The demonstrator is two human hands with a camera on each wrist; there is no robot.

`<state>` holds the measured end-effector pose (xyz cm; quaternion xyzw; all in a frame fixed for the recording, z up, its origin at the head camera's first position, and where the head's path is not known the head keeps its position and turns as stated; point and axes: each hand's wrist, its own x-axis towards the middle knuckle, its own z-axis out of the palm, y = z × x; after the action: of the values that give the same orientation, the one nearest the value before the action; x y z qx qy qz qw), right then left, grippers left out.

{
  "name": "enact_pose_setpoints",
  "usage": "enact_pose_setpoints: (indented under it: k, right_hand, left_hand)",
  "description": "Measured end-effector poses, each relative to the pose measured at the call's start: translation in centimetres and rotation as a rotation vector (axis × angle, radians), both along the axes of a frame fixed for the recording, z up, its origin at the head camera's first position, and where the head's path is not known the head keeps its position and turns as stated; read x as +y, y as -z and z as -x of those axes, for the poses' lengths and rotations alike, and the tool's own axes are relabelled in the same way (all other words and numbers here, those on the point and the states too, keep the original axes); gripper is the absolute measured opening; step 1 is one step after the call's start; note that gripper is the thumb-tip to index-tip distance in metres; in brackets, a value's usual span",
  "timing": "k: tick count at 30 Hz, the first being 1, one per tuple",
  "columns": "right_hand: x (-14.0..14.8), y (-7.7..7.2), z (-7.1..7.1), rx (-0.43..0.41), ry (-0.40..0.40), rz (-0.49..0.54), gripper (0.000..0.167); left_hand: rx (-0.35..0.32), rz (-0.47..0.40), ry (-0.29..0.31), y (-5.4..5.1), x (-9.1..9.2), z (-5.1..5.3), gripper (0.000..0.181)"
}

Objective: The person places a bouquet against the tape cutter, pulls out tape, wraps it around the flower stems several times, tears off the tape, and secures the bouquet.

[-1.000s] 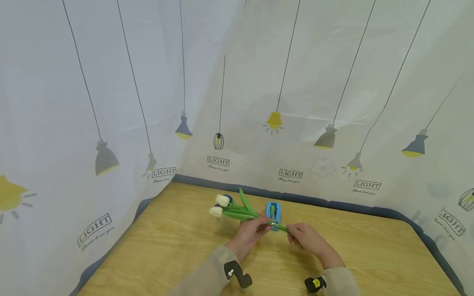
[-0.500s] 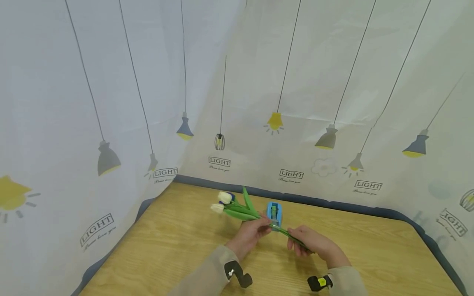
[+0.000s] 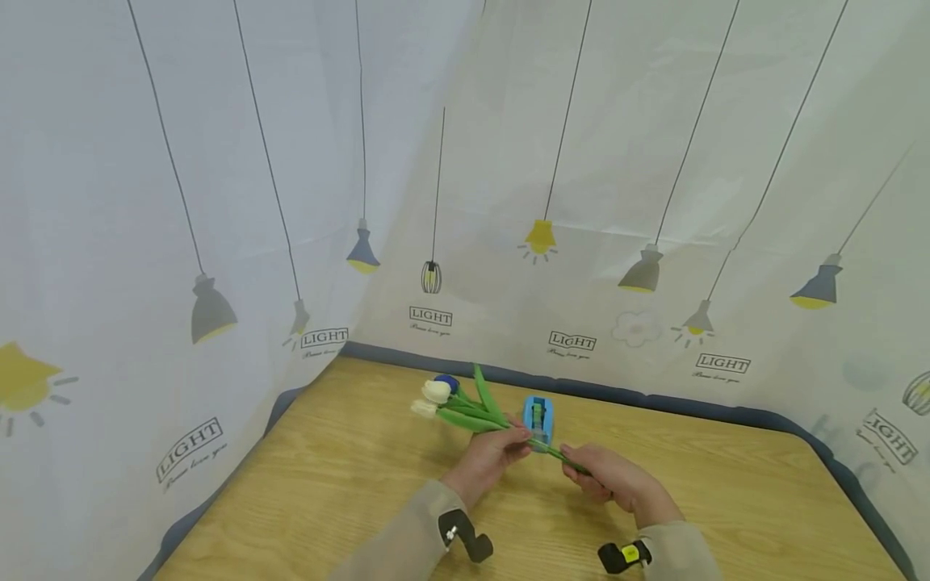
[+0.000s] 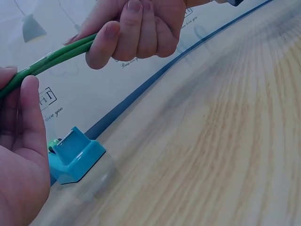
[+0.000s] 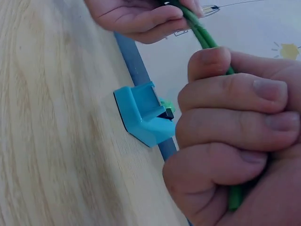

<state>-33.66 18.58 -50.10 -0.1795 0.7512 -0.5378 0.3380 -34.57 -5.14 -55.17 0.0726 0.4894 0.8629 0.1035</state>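
A bunch of artificial tulips [image 3: 437, 392], with white and blue heads and green leaves, is held above the table, blooms toward the left. My left hand [image 3: 490, 456] pinches the stems just below the leaves. Lower down, my right hand [image 3: 613, 478] wraps its curled fingers round the same stems [image 4: 61, 57]; a stem end pokes out below the fist in the right wrist view. Something clear and shiny, like tape, shows on the stems between the hands. Behind them a blue tape dispenser [image 5: 143, 113] with a green core stands on the table.
The wooden table [image 3: 349, 484] meets a pale curtain [image 3: 494, 282] printed with lamps, its dark blue lower edge [image 3: 617, 393] running along the back and sides. Black camera mounts [image 3: 465, 537] sit on both wrists.
My right hand has moved slightly right and down along the stems, and its fingers have curled round them. The blooms have shifted a little. My left hand stays nearly in place.
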Motion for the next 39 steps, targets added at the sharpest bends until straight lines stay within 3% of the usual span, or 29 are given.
enact_pose_setpoints:
  k: [12,17,22,25,27,30,39]
  right_hand:
    - [-0.3,0.4,0.5,0.326,0.036,-0.094,0.051]
    - [-0.4,0.8,0.8,0.506,0.038,-0.117,0.049]
    - [-0.5,0.7,0.9,0.662,0.078,-0.238,0.048]
    - [-0.7,0.4,0.8,0.712,0.088,-0.299,0.046]
    - [-0.8,0.2,0.7,0.71,0.089,-0.318,0.045]
    - [-0.9,-0.1,0.5,0.626,0.088,-0.297,0.046]
    - [-0.7,0.1,-0.3,0.09,0.102,-0.124,0.073]
  left_hand:
    - [-0.011,-0.098,-0.021,0.1,0.2,0.1,0.01]
    - [-0.063,-0.142,-0.028,0.1,0.5,-0.3,0.014]
    - [-0.096,-0.179,-0.025,0.0,0.6,-0.6,0.018]
    - [-0.09,-0.184,-0.029,0.0,0.6,-0.6,0.019]
    - [-0.086,-0.172,-0.037,-0.1,0.6,-0.6,0.019]
    - [-0.081,-0.131,-0.054,0.0,0.6,-0.5,0.019]
    - [-0.045,-0.042,-0.047,0.5,0.7,-0.1,0.011]
